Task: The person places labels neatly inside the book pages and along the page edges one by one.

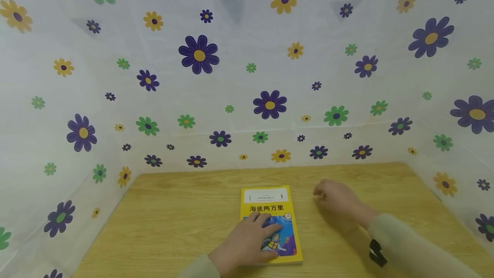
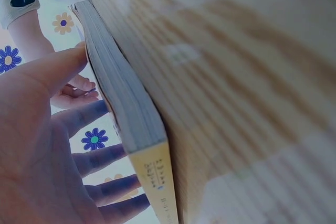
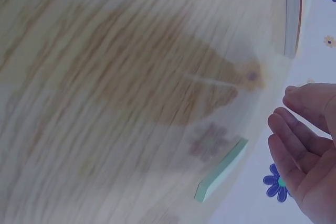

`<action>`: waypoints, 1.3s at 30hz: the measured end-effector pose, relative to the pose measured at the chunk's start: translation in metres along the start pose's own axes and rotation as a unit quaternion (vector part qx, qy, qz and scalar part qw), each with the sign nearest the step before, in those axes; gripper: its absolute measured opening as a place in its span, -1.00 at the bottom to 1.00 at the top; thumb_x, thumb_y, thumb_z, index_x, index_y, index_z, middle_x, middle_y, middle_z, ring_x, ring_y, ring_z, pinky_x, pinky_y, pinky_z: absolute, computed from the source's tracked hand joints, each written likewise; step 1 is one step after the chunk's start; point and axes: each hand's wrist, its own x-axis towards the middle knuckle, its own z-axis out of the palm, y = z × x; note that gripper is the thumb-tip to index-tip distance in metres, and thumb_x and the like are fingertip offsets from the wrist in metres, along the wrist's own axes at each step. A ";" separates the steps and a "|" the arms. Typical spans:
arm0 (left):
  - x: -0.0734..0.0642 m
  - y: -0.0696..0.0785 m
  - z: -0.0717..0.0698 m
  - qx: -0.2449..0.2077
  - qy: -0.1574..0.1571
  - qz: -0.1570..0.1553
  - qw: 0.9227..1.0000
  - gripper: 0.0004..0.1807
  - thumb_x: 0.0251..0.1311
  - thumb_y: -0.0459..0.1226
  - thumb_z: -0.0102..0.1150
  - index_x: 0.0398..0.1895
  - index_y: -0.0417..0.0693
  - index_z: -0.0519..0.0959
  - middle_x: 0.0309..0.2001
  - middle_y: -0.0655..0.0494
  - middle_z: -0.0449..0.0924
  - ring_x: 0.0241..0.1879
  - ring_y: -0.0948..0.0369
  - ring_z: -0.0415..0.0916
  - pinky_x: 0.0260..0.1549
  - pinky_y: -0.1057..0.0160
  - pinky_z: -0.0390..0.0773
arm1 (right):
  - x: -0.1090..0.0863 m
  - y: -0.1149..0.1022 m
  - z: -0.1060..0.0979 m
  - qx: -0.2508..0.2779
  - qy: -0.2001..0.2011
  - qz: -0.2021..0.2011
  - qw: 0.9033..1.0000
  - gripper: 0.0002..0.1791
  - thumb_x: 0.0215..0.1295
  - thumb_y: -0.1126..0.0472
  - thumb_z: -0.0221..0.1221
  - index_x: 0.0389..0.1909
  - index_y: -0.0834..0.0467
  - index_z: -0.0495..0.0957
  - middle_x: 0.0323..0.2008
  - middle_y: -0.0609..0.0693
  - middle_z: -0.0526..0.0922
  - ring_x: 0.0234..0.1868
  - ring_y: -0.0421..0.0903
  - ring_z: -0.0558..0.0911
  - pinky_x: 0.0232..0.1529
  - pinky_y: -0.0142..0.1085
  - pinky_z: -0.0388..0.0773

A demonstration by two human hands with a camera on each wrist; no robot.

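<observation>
A yellow paperback book (image 1: 283, 231) with Chinese lettering and a blue underwater picture lies face up on the wooden table. My left hand (image 1: 248, 237) rests on its cover, fingers spread; the left wrist view shows that hand (image 2: 58, 145) beside the book's page edges and yellow spine (image 2: 155, 177). To the right of the book, apart from it, my right hand (image 1: 337, 198) is over the table. Its fingers (image 3: 294, 150) are loosely bent with nothing seen between them. A pale green strip-like piece (image 3: 220, 171) lies on the table near that hand; the head view does not show it.
The wooden table (image 1: 173, 213) has a white sheet (image 1: 239, 85) with printed flowers standing around its back and sides. A black strap (image 1: 377, 253) hangs at the right sleeve (image 1: 409, 239).
</observation>
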 end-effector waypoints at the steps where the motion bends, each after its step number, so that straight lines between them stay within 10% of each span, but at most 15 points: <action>1: 0.000 0.000 0.000 0.000 0.000 0.000 1.000 -0.23 0.30 0.35 0.24 0.56 0.51 0.38 0.54 0.13 0.37 0.50 -0.04 0.35 0.39 -0.13 0.49 | -0.001 0.001 -0.001 0.002 -0.001 0.000 1.000 -0.85 0.35 0.31 0.35 -0.10 0.19 0.77 -0.20 0.02 0.74 -0.17 -0.03 0.72 -0.04 -0.06 0.72; 39: -0.001 0.000 0.001 0.007 0.002 0.006 1.000 -0.23 0.32 0.35 0.22 0.57 0.49 0.38 0.55 0.13 0.36 0.52 -0.05 0.34 0.43 -0.11 0.46 | -0.007 0.061 -0.004 0.047 0.006 0.057 0.997 -0.79 0.23 0.38 0.37 -0.11 0.30 0.74 -0.23 0.11 0.77 -0.20 0.00 0.70 -0.05 0.01 0.71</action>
